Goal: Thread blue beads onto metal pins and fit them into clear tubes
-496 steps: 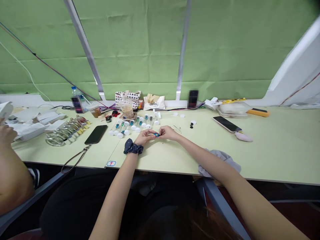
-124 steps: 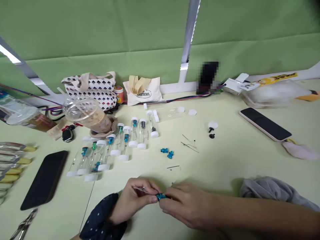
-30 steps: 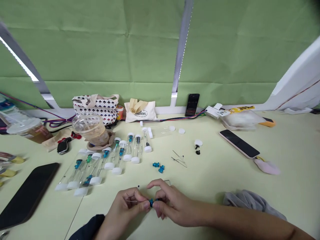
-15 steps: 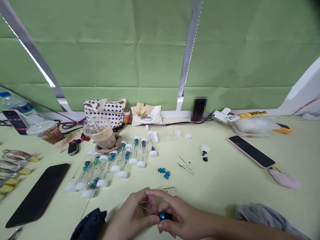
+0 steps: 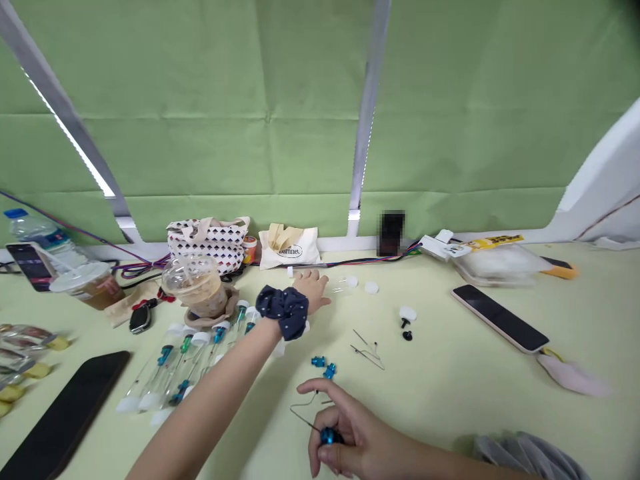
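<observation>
"Blue metal fitting: where is it now?"

"Clamped in the right hand, whose fingers curl around it, nearer the person than the row of clear tubes and off to that row's right. A thin bent wire trails from the fitting."

"How does it look?"

"Small, glossy and partly covered by the fingers, so its shape is hard to tell."

"And the left hand?"

"Well apart from the right one, reaching past the far end of the row, open, with its fingers just beside a lone clear tube. I cannot tell whether they touch it. A navy polka-dot scrunchie circles the wrist."

"What do the tubes hold?"

"Slim rods with blue or green fittings, and white caps close them. The left forearm hides part of the row."

"Anything else nearby?"

"Behind the row, a clear plastic cup holds a pale brown drink. To the row's right lie two loose blue fittings."
</observation>
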Action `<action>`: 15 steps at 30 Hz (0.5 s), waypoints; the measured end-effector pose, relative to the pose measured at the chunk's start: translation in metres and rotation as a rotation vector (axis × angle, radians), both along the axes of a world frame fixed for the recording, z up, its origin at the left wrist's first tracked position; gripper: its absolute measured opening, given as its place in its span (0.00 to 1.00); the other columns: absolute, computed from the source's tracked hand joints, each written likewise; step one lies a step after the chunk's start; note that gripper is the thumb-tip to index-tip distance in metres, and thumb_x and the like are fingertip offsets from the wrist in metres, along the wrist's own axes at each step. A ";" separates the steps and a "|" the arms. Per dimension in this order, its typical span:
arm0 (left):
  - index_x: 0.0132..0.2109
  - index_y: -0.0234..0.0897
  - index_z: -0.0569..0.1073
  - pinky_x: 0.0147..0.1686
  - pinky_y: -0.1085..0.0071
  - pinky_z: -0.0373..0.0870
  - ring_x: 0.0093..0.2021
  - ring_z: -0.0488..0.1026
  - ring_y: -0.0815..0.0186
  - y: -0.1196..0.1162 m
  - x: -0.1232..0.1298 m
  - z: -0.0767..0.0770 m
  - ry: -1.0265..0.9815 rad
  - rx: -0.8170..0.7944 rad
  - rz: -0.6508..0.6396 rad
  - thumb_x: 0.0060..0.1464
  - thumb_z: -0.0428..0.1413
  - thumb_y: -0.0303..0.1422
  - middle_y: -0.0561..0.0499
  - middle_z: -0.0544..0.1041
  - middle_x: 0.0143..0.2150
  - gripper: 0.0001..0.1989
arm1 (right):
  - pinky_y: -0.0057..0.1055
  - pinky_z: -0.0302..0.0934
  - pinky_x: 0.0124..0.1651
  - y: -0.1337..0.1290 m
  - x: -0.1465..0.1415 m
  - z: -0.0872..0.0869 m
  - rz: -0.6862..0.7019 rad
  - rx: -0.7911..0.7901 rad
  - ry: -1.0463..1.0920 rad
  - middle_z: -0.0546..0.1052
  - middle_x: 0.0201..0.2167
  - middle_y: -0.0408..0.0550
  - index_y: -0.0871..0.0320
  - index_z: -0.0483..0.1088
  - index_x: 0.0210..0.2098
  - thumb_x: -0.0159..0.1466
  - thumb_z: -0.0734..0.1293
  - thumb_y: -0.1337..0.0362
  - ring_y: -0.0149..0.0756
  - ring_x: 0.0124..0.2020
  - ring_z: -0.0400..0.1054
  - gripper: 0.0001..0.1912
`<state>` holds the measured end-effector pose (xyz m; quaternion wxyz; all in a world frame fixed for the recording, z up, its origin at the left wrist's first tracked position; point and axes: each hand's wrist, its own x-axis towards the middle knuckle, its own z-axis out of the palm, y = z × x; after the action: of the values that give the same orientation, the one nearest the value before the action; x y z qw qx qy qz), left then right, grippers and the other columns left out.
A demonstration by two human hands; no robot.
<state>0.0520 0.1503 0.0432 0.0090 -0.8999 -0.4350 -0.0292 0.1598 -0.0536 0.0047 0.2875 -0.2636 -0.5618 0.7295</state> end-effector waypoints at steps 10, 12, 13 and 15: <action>0.45 0.34 0.67 0.45 0.58 0.54 0.49 0.62 0.53 -0.003 0.023 -0.031 -0.002 0.155 0.052 0.53 0.54 0.35 0.40 0.71 0.46 0.13 | 0.21 0.49 0.21 0.011 0.011 0.022 -0.238 -0.003 0.051 0.70 0.30 0.43 0.53 0.49 0.56 0.57 0.67 0.58 0.21 0.19 0.53 0.32; 0.47 0.36 0.65 0.46 0.58 0.54 0.49 0.62 0.55 -0.018 0.013 -0.019 -0.104 0.197 0.026 0.55 0.52 0.36 0.42 0.71 0.46 0.13 | 0.22 0.49 0.22 0.012 0.016 0.031 -0.328 0.038 0.066 0.70 0.30 0.43 0.53 0.50 0.56 0.56 0.67 0.59 0.23 0.20 0.54 0.32; 0.47 0.36 0.64 0.46 0.59 0.55 0.49 0.63 0.56 -0.028 0.007 -0.013 -0.164 0.213 0.011 0.57 0.50 0.36 0.43 0.71 0.46 0.13 | 0.22 0.49 0.22 0.014 0.019 0.036 -0.379 0.063 0.080 0.70 0.30 0.43 0.53 0.51 0.55 0.56 0.68 0.59 0.24 0.21 0.54 0.32; 0.49 0.37 0.62 0.46 0.60 0.55 0.49 0.63 0.58 -0.052 -0.008 -0.004 -0.250 0.228 0.003 0.58 0.48 0.36 0.44 0.70 0.47 0.13 | 0.22 0.47 0.22 0.017 0.024 0.047 -0.454 0.100 0.098 0.71 0.29 0.44 0.54 0.54 0.54 0.57 0.66 0.57 0.25 0.21 0.55 0.28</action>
<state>0.0444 0.0982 0.0397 0.0569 -0.8818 -0.4279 -0.1902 0.1839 -0.0363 0.0520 0.4839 -0.3329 -0.5087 0.6294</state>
